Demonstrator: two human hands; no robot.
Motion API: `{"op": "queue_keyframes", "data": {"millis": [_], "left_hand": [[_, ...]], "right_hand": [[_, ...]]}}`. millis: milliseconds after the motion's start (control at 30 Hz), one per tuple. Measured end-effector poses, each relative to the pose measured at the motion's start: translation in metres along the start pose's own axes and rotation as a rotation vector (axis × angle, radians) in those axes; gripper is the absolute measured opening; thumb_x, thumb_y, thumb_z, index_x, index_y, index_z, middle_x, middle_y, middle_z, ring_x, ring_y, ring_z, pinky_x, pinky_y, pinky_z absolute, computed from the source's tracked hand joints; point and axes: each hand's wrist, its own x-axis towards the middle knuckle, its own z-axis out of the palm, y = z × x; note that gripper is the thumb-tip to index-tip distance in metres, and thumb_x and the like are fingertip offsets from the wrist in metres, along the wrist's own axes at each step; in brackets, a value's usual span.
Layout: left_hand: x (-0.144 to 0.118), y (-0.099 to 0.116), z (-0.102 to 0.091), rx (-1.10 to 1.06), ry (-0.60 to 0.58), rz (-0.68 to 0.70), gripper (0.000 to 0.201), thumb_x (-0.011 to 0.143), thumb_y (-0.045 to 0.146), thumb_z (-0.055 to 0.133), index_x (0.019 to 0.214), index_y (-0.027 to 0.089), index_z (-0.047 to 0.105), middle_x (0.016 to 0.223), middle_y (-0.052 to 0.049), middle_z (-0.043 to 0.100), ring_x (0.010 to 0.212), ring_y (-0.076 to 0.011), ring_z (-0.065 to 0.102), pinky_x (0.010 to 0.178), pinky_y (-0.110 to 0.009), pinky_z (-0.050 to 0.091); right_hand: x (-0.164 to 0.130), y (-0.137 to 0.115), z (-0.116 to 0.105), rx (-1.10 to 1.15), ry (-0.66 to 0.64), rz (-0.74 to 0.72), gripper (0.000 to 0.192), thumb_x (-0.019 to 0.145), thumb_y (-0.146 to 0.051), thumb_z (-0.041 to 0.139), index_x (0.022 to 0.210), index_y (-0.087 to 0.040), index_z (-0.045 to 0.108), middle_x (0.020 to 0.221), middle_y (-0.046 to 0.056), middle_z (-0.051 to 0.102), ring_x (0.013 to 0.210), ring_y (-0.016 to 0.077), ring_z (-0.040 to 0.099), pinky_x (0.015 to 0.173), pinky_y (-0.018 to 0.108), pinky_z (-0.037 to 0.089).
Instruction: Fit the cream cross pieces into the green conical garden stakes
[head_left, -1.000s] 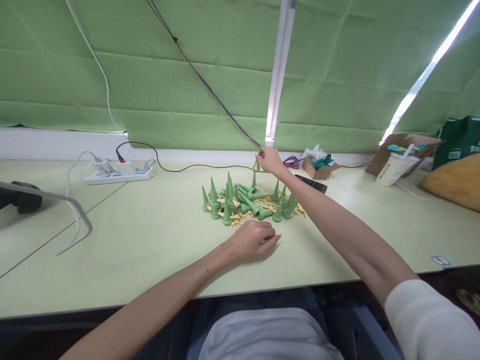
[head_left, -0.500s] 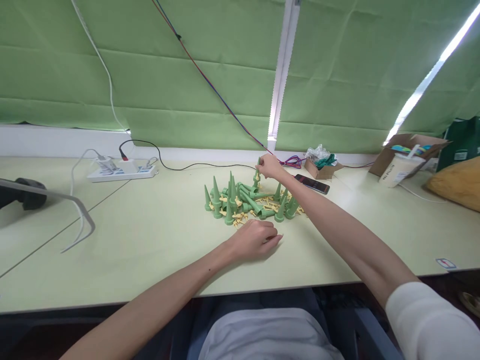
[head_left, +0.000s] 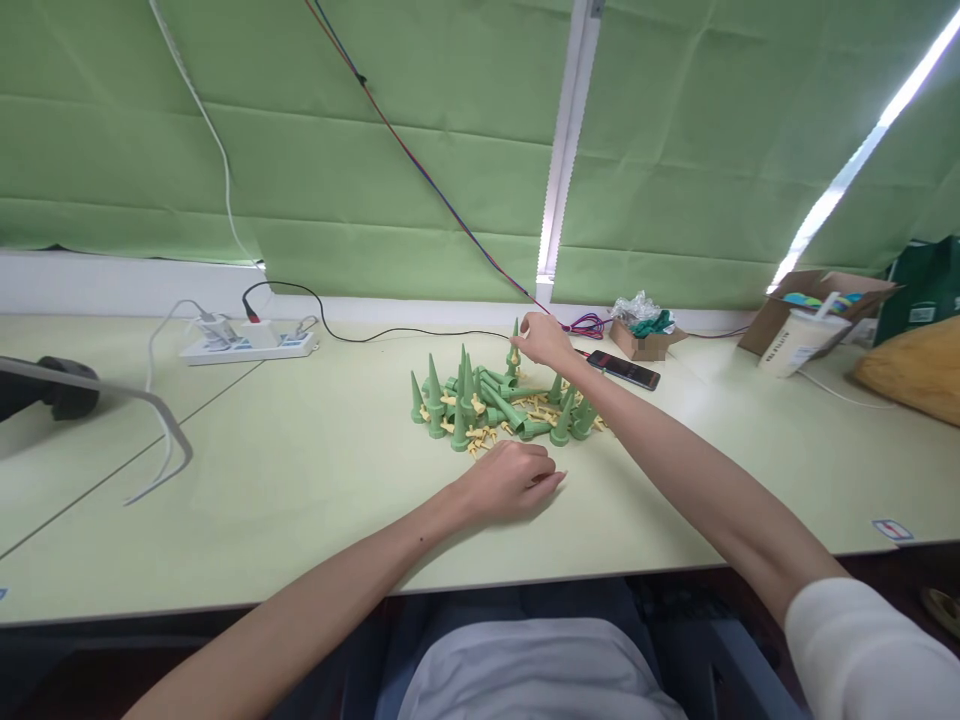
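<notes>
Toward the back of the pile, my right hand (head_left: 543,340) pinches at an upright green plastic spike (head_left: 514,330). The spike's pointed tip shows above the fingertips, and a small yellow piece shows just below them. My left hand (head_left: 511,480) rests on the table in front of the pile, fingers loosely curled and thumb forward; nothing shows in it, though its palm is hidden. Between the hands lie green hollow spikes (head_left: 499,400), some on their sides. Other cone spikes (head_left: 435,400) stand upright at the left and right. Small yellow T-shaped pieces (head_left: 480,437) are scattered among them.
A phone (head_left: 624,369) lies right of my right hand. Behind it is a small carton (head_left: 645,345). Farther right are a cup with a straw (head_left: 802,340), a cardboard box (head_left: 862,285) and a brown cushion-like thing (head_left: 915,370). A power strip (head_left: 251,345) sits back left.
My right hand has shifted slightly right, uncovering more of the spike's upper part. My left hand stays in place.
</notes>
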Motion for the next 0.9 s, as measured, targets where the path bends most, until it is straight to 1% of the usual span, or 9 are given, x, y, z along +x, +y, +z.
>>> {"op": "queue_keyframes", "data": {"millis": [67, 133, 233, 300, 333, 433, 567, 700, 900], "left_hand": [[0.000, 0.000, 0.000, 0.001, -0.003, 0.002, 0.039, 0.094, 0.024, 0.042, 0.056, 0.016, 0.048, 0.057, -0.001, 0.048, 0.051, -0.0102, 0.039, 0.052, -0.027, 0.027], [0.000, 0.000, 0.000, 0.003, -0.004, 0.004, 0.039, 0.094, 0.025, 0.042, 0.057, 0.016, 0.049, 0.057, -0.001, 0.048, 0.051, -0.0102, 0.040, 0.052, -0.027, 0.027], [0.000, 0.001, 0.000, 0.005, -0.005, 0.003, 0.039, 0.094, 0.025, 0.042, 0.057, 0.016, 0.048, 0.058, -0.001, 0.049, 0.051, -0.0101, 0.040, 0.052, -0.027, 0.027], [0.000, 0.001, 0.000, 0.008, -0.008, -0.001, 0.038, 0.094, 0.025, 0.042, 0.057, 0.016, 0.048, 0.058, -0.001, 0.049, 0.051, -0.0100, 0.039, 0.052, -0.026, 0.027], [0.001, 0.001, 0.000, 0.010, -0.009, -0.004, 0.038, 0.094, 0.025, 0.042, 0.057, 0.016, 0.047, 0.058, 0.000, 0.049, 0.051, -0.0099, 0.039, 0.052, -0.026, 0.026], [0.001, 0.001, 0.000, 0.022, -0.014, -0.011, 0.038, 0.094, 0.026, 0.042, 0.057, 0.016, 0.047, 0.058, 0.000, 0.049, 0.051, -0.0097, 0.039, 0.052, -0.027, 0.026], [0.001, 0.001, 0.000, 0.035, -0.021, -0.001, 0.039, 0.094, 0.026, 0.041, 0.057, 0.016, 0.049, 0.059, -0.001, 0.050, 0.051, -0.0098, 0.040, 0.052, -0.027, 0.027], [0.001, 0.001, -0.001, 0.040, -0.016, 0.002, 0.040, 0.094, 0.026, 0.041, 0.057, 0.016, 0.050, 0.058, -0.001, 0.050, 0.051, -0.0099, 0.039, 0.052, -0.027, 0.027], [0.002, 0.002, -0.001, 0.035, -0.012, 0.002, 0.040, 0.094, 0.026, 0.041, 0.057, 0.016, 0.050, 0.058, -0.001, 0.050, 0.051, -0.0098, 0.039, 0.052, -0.027, 0.027]], "right_hand": [[-0.010, -0.005, -0.003, -0.073, 0.055, -0.034, 0.021, 0.089, -0.031, 0.052, 0.099, -0.015, 0.062, 0.097, 0.014, 0.067, 0.097, 0.0272, 0.062, 0.076, 0.034, 0.047], [-0.020, -0.011, -0.004, -0.130, 0.039, -0.137, 0.021, 0.092, -0.027, 0.046, 0.098, -0.016, 0.063, 0.095, 0.012, 0.068, 0.094, 0.0268, 0.062, 0.075, 0.034, 0.046], [-0.032, -0.017, -0.005, -0.228, -0.124, -0.338, 0.020, 0.090, -0.020, 0.047, 0.099, -0.018, 0.065, 0.096, 0.012, 0.068, 0.094, 0.0254, 0.063, 0.074, 0.031, 0.045], [-0.037, -0.019, -0.003, -0.329, -0.225, -0.424, 0.026, 0.086, -0.013, 0.050, 0.106, -0.019, 0.065, 0.103, 0.012, 0.068, 0.094, 0.0244, 0.064, 0.072, 0.030, 0.045], [-0.038, -0.020, -0.002, -0.378, -0.255, -0.449, 0.030, 0.085, -0.009, 0.049, 0.109, -0.019, 0.065, 0.105, 0.013, 0.067, 0.094, 0.0240, 0.064, 0.072, 0.029, 0.045], [-0.041, -0.023, 0.002, -0.432, -0.280, -0.466, 0.033, 0.086, -0.004, 0.045, 0.107, -0.018, 0.067, 0.102, 0.013, 0.069, 0.094, 0.0240, 0.066, 0.071, 0.030, 0.045], [-0.041, -0.027, 0.009, -0.463, -0.292, -0.422, 0.029, 0.087, -0.004, 0.045, 0.100, -0.013, 0.069, 0.098, 0.017, 0.070, 0.094, 0.0255, 0.067, 0.071, 0.030, 0.046], [-0.039, -0.027, 0.016, -0.476, -0.300, -0.394, 0.029, 0.089, -0.005, 0.045, 0.103, -0.012, 0.069, 0.101, 0.018, 0.070, 0.096, 0.0261, 0.068, 0.071, 0.031, 0.048], [-0.039, -0.026, 0.021, -0.480, -0.289, -0.371, 0.026, 0.089, -0.007, 0.048, 0.103, -0.010, 0.069, 0.100, 0.021, 0.069, 0.098, 0.0239, 0.067, 0.075, 0.029, 0.048]]}}
